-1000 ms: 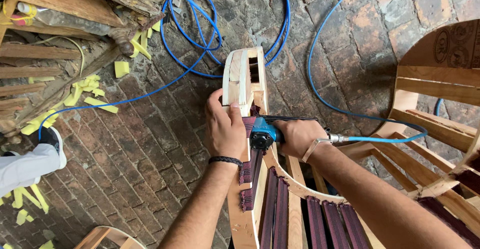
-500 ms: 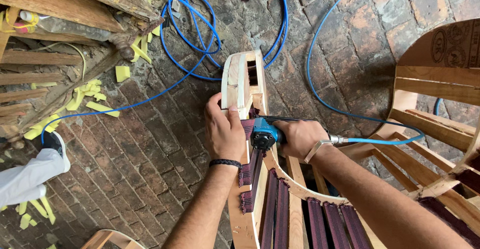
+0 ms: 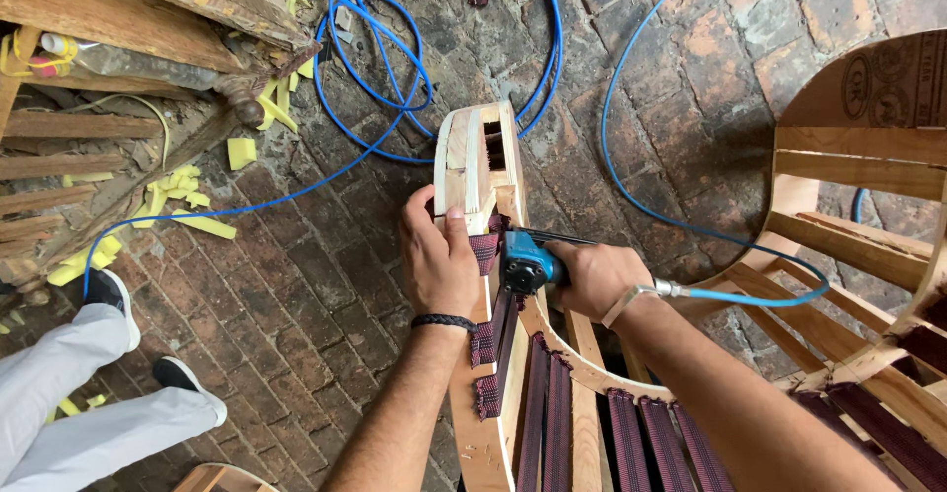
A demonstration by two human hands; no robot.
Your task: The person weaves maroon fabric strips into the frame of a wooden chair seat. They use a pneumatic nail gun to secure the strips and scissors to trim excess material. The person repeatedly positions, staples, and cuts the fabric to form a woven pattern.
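My left hand [image 3: 438, 260] grips the pale wooden chair frame [image 3: 475, 156] and pins a dark maroon webbing strap [image 3: 484, 248] against it with the thumb. Close on its right, my right hand [image 3: 592, 277] holds a blue pneumatic staple gun [image 3: 528, 263], its nose pressed to the strap on the frame. A thin blue air hose [image 3: 750, 297] runs off from the gun's rear to the right. Several more maroon straps [image 3: 631, 433] stretch across the frame below my arms.
Blue hose loops [image 3: 395, 68] lie on the brick floor. Wooden furniture frames stand at the left [image 3: 118, 18] and right [image 3: 868, 156]. Yellow foam scraps [image 3: 187, 196] are scattered at the left. Another person's legs in white trousers and dark shoes [image 3: 89, 374] stand at lower left.
Both hands stay on the frame with the staple gun at the strap. The other person's legs have shifted further into view at lower left.
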